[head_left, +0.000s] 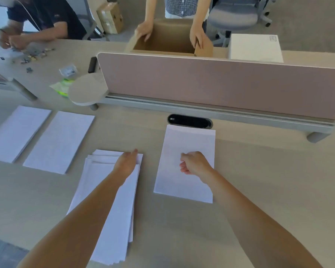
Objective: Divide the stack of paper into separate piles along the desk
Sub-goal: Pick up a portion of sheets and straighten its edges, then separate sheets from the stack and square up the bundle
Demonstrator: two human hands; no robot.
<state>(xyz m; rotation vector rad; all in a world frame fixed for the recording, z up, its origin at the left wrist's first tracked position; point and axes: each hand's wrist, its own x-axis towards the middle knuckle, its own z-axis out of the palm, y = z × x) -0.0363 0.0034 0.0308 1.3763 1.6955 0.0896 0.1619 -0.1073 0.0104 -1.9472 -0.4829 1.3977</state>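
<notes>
A fanned, uneven stack of white paper [106, 215] lies on the desk in front of me. My left hand [127, 162] rests flat on its far end, fingers straight. To the right lies a separate pile of white paper [188, 142]. My right hand [193, 163] hovers over or rests on that pile with fingers loosely curled, holding nothing that I can see. Two more neat piles lie to the left: one [60, 142] nearer the stack and one [17, 132] at the desk's left edge.
A pink divider screen [220, 82] closes off the back of the desk, with a black cable port [190, 120] just before it. Behind the screen a person holds a cardboard box [162, 41]. Another person works with small parts [31, 55] at the far left.
</notes>
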